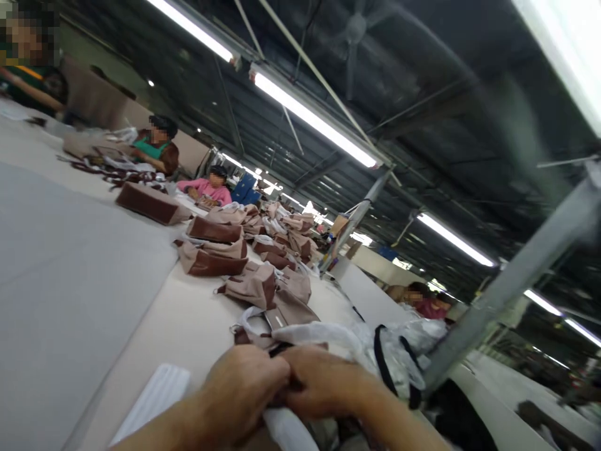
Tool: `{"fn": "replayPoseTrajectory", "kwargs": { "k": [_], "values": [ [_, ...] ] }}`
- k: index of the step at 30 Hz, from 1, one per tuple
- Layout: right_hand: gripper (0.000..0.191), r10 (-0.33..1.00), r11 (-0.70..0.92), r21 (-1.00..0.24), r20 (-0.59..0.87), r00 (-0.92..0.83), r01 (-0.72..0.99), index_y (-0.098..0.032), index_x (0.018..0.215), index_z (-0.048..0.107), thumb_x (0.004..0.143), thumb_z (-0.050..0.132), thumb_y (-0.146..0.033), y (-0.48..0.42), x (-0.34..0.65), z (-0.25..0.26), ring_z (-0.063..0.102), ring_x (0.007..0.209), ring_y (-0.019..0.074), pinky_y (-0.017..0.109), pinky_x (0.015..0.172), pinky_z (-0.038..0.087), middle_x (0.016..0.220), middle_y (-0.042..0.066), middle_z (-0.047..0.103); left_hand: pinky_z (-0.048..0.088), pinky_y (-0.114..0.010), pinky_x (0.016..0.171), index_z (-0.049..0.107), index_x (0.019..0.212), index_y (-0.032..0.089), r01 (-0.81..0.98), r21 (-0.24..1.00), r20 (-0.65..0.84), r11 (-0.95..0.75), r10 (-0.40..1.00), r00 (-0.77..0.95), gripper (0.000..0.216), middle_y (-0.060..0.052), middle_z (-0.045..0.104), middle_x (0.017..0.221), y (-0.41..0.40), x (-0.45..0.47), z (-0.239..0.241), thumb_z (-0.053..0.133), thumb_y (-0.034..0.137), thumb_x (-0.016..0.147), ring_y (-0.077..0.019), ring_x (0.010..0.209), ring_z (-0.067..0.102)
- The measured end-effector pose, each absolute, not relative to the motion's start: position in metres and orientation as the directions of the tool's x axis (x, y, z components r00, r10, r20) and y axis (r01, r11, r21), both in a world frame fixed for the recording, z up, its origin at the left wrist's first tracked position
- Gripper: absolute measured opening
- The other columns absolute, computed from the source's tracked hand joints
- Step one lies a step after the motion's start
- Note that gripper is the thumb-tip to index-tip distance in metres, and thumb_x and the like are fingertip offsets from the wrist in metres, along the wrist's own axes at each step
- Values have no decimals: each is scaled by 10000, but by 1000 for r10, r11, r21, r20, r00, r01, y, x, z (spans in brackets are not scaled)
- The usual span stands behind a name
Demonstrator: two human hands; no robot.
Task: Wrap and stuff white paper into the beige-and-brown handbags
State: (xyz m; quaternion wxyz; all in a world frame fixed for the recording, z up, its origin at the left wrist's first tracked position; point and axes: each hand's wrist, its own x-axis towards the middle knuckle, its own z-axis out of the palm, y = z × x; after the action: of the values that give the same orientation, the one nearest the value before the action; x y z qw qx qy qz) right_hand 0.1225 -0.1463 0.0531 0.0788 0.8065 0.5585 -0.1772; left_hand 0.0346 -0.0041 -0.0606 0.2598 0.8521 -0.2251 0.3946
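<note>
My left hand [239, 391] and my right hand [323, 383] meet at the bottom middle of the head view, fingers curled together on a brown bag piece wrapped in white plastic [300, 335]. A dark strap end shows between the two hands. What exactly each finger pinches is hidden by the knuckles. The hands rest at the near end of a long beige table [188, 313]. A white ribbed pad [154, 394] lies just left of my left forearm.
Several brown and tan bags [211, 257] lie along the table toward the far end. A grey sheet [61, 275] covers its left side. Other people sit along the table's far side. A grey metal post [511, 275] slants up at right, beside a black-strapped plastic bundle [399, 357].
</note>
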Motion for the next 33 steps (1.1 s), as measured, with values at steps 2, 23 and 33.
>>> {"fn": "replayPoseTrajectory", "kwargs": {
  "k": [2, 23, 33],
  "values": [
    [645, 879, -401, -102, -324, 351, 910, -249, 1392, 573, 784, 765, -344, -168, 122, 64, 542, 1290, 317, 421, 1106, 417, 1407, 109, 586, 383, -290, 594, 592, 820, 195, -505, 390, 697, -770, -112, 708, 254, -36, 697, 754, 9, 30, -49, 378, 189, 957, -186, 668, 637],
    [564, 791, -559, -316, 75, 607, 767, -89, 1157, 543, 608, 591, 30, -224, 126, -6, 570, 1076, 286, 383, 938, 468, 1145, 137, 581, 578, -432, 780, 684, 1061, 156, -219, 153, 111, -964, -203, 973, 487, -183, 754, 968, -42, 50, -14, 607, 50, 592, -387, 911, 727],
    [794, 806, -510, -541, -29, 591, 669, -180, 1326, 502, 588, 792, -167, -227, 131, 7, 567, 1131, 307, 411, 986, 454, 1222, 104, 587, 575, -482, 773, 729, 1026, 75, -234, 70, 85, -970, -228, 970, 346, -233, 753, 985, -35, 52, 4, 553, 33, 732, -424, 923, 722]
  ]
}}
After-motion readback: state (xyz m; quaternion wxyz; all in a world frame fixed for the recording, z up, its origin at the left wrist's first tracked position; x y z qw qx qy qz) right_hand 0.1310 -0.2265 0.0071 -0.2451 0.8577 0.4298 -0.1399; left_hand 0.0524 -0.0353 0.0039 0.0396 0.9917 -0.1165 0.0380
